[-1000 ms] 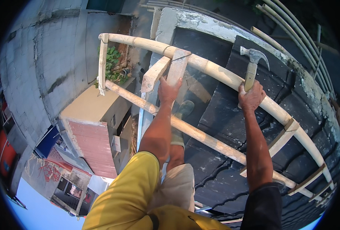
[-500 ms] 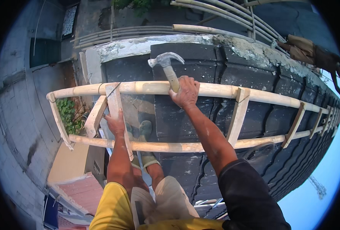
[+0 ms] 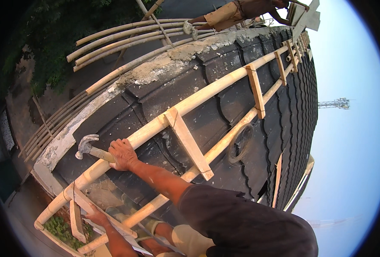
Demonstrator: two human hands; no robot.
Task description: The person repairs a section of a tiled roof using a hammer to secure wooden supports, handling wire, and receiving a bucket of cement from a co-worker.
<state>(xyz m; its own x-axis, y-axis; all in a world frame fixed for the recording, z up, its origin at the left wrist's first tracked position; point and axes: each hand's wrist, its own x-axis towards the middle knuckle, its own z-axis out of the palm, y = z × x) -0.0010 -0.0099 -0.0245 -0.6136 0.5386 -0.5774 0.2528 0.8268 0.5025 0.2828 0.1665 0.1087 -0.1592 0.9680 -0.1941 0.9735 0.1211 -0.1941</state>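
My right hand [image 3: 123,155] grips the claw hammer [image 3: 99,153] by its handle, pressed down on the far bamboo pole [image 3: 211,92] of a ladder that spans the dark tiled roof [image 3: 280,128]. The hammer's head points out past this pole, toward the roof's crumbling mortar edge [image 3: 155,73]. My left hand [image 3: 97,216] is at the slanting wooden rung [image 3: 85,202] near the ladder's end, beside a short timber block [image 3: 75,220]; its fingers are partly hidden, so I cannot tell how far they close. The near bamboo pole [image 3: 226,141] runs alongside, with a coil of thin wire [image 3: 237,157] just beside it on the tiles. Beyond the mortar edge, a co-worker [image 3: 224,16] handles grey boards [image 3: 306,19]. I judge this step to be steadying the ladder at this rung, not striking; a blow would call for lifting my right hand clear of the pole while the left keeps the rung firm.
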